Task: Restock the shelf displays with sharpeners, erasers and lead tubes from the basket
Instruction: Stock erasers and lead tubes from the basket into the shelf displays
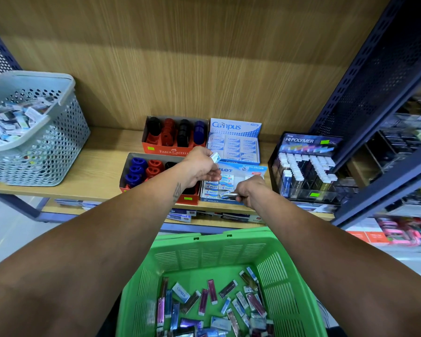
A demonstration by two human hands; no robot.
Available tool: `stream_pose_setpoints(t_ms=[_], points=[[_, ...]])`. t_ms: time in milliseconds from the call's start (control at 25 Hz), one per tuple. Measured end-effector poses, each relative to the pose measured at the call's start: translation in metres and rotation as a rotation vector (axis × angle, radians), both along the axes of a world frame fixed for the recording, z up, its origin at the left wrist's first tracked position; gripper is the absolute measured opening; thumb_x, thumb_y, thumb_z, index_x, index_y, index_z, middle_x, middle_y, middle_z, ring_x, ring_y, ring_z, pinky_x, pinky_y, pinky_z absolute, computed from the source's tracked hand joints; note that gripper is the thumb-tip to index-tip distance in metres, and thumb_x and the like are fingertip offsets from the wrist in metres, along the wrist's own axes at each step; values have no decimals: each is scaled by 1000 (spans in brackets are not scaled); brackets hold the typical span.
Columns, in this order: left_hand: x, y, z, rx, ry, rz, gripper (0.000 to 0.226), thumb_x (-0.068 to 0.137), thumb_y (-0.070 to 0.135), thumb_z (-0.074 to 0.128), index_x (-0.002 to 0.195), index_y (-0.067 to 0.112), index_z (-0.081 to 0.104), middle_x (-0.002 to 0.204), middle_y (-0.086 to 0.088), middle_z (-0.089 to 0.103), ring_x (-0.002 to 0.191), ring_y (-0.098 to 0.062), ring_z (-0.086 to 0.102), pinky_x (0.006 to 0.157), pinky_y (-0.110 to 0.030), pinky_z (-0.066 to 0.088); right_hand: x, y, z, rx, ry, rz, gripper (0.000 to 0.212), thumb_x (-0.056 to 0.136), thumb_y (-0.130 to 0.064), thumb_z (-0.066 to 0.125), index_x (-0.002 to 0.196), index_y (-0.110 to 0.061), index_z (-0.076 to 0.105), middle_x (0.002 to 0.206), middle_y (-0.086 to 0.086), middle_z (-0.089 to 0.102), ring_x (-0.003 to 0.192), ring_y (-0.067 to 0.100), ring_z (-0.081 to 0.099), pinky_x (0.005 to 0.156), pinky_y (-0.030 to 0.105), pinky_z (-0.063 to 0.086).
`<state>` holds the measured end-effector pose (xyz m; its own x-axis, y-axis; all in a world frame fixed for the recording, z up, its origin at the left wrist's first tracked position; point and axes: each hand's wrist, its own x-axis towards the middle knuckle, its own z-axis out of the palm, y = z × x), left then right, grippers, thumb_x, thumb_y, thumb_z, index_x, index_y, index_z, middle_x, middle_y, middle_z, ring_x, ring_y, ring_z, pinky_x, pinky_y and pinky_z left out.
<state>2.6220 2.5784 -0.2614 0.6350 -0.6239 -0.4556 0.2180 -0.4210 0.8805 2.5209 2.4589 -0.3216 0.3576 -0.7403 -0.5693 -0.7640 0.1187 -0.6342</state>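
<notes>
Looking down, I see the green basket (219,283) nearest me, erasers and lead tubes loose on its floor. Beyond it, over the Pilot box (231,186), my right hand (249,190) pinches a thin item low at the box's front edge, probably to slot it in. My left hand (201,166) pinches a small white eraser (214,157) just behind, waiting. Room is tight between the sharpener boxes (156,171) and lead rack (306,166).
</notes>
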Motion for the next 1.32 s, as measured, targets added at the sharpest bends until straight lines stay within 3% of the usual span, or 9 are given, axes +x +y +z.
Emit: stream_pose_setpoints(t_ms=[120,280,400,480,600,720,960,1120,1320], points=[[0,0,0,2,6,13,25,96,-9,51,119,-3,55,82,-22,68,64,-24,68,61,-29,58,1,4,7,-70,67,114,48,82,-2,79,120,1,50,78,12,68,42,17,58,43,22,47],[-1,0,1,-8,38,10,29,94,-11,53,122,-4,54,91,-23,68,68,-26,70,63,-30,59,0,10,19,-175,188,266,35,81,-14,82,95,-6,52,66,8,63,25,10,48,29,12,32],[0,0,4,-57,165,78,42,89,-19,49,128,-4,48,123,-25,54,83,-34,70,65,-33,61,4,11,20,-247,232,352,35,77,-19,84,97,-6,58,79,7,69,52,14,60,41,19,41],[0,1,5,-86,210,69,41,90,-22,43,128,-6,48,127,-27,51,89,-36,69,66,-35,62,4,8,28,-312,199,359,28,77,-20,83,88,-8,60,70,4,64,50,11,55,46,21,40],[-1,5,5,-106,157,48,35,90,-20,51,123,-6,49,113,-32,61,81,-36,71,67,-36,63,3,3,40,-90,-244,213,15,81,-6,77,89,-11,66,71,9,67,39,11,44,39,20,35],[-3,6,7,-114,49,88,23,87,-14,64,106,-5,55,106,-33,65,73,-34,73,62,-31,62,-7,4,49,-31,-553,318,41,83,0,76,119,-16,67,95,14,72,44,13,47,38,22,39],[6,-3,16,-161,-2,150,19,91,-7,63,109,-5,57,96,-32,67,67,-32,72,61,-29,61,-1,-16,56,-439,-356,454,33,83,-19,80,115,-18,73,89,-3,66,76,11,60,56,12,43],[30,-21,17,-99,-186,305,24,88,-8,53,107,6,56,86,-19,66,62,-25,67,55,-33,58,28,-56,56,-540,-198,264,33,82,-23,81,112,-13,72,96,3,71,91,20,67,81,26,52],[56,-33,-3,53,-404,366,18,74,6,57,74,24,63,91,-8,73,89,-30,69,84,-41,58,80,-74,39,-552,41,316,35,82,-22,78,114,-14,68,123,7,66,111,27,65,91,32,54]])
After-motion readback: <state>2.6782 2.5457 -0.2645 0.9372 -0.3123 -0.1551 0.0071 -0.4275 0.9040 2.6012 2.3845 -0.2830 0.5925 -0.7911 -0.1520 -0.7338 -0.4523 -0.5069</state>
